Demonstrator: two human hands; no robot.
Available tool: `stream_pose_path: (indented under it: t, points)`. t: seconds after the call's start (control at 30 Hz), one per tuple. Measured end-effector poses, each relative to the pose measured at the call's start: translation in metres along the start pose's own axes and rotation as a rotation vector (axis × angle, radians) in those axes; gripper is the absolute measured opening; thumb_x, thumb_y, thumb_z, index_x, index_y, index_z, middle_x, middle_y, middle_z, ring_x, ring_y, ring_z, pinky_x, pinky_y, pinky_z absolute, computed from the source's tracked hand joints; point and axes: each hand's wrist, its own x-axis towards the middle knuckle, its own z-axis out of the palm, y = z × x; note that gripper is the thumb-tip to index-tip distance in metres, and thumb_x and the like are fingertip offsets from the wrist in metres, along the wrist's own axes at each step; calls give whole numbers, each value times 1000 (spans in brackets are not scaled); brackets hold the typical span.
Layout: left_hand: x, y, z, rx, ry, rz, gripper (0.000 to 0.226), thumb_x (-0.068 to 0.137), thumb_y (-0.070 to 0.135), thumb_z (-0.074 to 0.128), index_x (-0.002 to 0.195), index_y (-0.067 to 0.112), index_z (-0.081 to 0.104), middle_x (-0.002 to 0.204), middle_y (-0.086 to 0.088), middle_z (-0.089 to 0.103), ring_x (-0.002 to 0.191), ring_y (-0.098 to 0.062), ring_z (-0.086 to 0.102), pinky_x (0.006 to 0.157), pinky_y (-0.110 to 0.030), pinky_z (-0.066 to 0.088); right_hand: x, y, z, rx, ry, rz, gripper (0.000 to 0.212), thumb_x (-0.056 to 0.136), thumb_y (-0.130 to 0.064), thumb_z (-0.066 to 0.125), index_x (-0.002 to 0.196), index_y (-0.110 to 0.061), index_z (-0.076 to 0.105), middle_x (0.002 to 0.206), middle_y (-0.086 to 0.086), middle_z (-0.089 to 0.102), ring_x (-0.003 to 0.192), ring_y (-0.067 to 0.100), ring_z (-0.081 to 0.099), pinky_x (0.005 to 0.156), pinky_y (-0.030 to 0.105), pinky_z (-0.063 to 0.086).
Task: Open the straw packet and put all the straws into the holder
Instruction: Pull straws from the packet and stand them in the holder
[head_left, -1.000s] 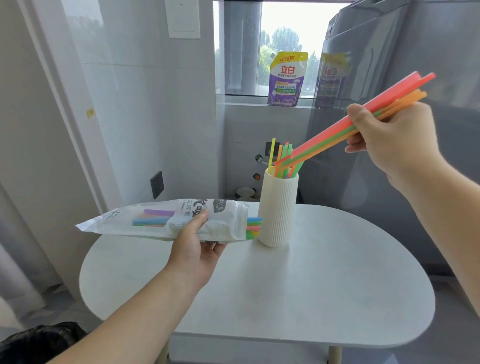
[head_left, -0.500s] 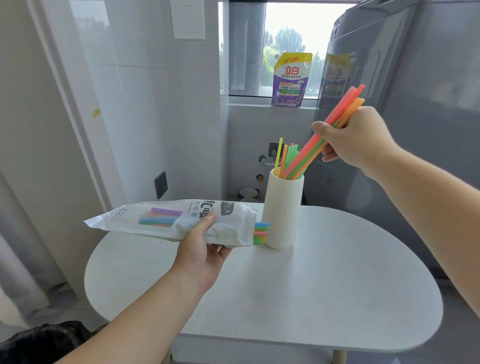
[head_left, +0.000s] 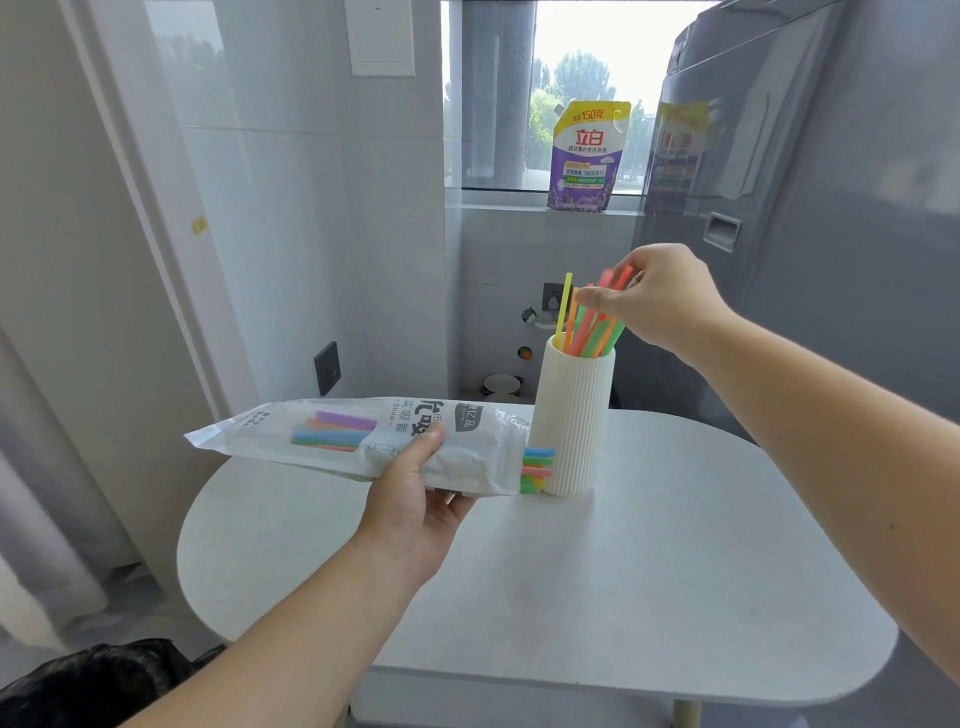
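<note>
1. The right hand pinches coloured plastic straws, light and slippery, standing in the ribbed white cylindrical holder near the table's far edge.
2. The left hand grips the crinkly translucent plastic straw packet mid-length; remaining straws poke out, best pinched there.

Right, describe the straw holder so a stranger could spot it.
Start at the white oval table. At its far edge stands the holder, a tall cream cylinder with vertical ribs. Unlike the flat straw packet beside it, it stands upright with coloured straws poking out.
</note>
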Motion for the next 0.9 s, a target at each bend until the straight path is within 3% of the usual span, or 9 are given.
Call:
stream_pose_path:
  t: [0.1, 0.2, 0.37, 0.57, 0.67, 0.77, 0.83, 0.9]
  points:
    - [0, -1, 0, 6, 1, -5, 27, 93, 12, 69, 118, 19, 66, 89, -3, 81, 73, -18, 78, 52, -32, 60, -1, 4, 5, 17, 57, -25, 57, 75, -53, 81, 116, -16, 63, 99, -1, 65, 87, 19, 66, 79, 38, 60]
    - [-1, -1, 1, 14, -3, -11, 22, 93, 12, 69, 113, 20, 67, 90, -4, 81, 74, -19, 78, 53, -32, 61, -4, 7, 8, -52, 90, -126, 71, 82, -50, 76, 141, -25, 46, 119, 3, 55, 99, 21, 60, 85, 40, 57]
    - [-2, -1, 2, 18, -6, -15, 18, 93, 12, 69, 109, 20, 67, 87, -3, 81, 75, -18, 78, 54, -33, 62, -9, 15, 15, -405, 10, -342, 47, 104, -43, 45, 147, -23, 46, 144, 10, 46, 133, 35, 38, 106, 51, 39]
    - [-2, 0, 1, 26, -10, -9, 18, 93, 12, 69, 109, 21, 66, 87, -3, 81, 74, -19, 78, 57, -35, 64, -12, 22, 16, -450, -154, -275, 60, 105, -52, 28, 157, -23, 26, 161, 8, 29, 146, 34, 24, 113, 53, 31]
    - [-1, 0, 1, 34, -16, -13, 16, 93, 13, 69, 107, 20, 67, 87, -3, 81, 77, -19, 77, 60, -35, 65, -17, 16, 12, -354, -143, -282, 69, 100, -56, 42, 158, -25, 21, 162, 4, 29, 148, 30, 23, 114, 51, 31]
    - [-1, 0, 0, 38, -22, -17, 19, 93, 13, 69, 111, 19, 68, 89, -4, 81, 78, -19, 78, 59, -34, 64, -26, 8, 7, -234, -21, -279, 73, 95, -53, 57, 155, -24, 28, 157, 4, 37, 143, 28, 31, 110, 47, 38]
    - [0, 0, 0, 38, -18, -18, 20, 93, 14, 69, 112, 19, 67, 90, -4, 81, 78, -19, 77, 58, -34, 63, -40, 6, 5, -178, 117, -313, 62, 94, -47, 61, 147, -21, 42, 144, 6, 47, 133, 28, 40, 104, 45, 42]
    - [0, 1, 0, 34, -14, -20, 18, 93, 14, 69, 110, 19, 67, 86, -3, 81, 74, -18, 78, 56, -33, 63, -63, 4, 7, -66, 281, -377, 38, 94, -38, 60, 125, -16, 58, 118, 6, 56, 111, 26, 50, 90, 41, 48]
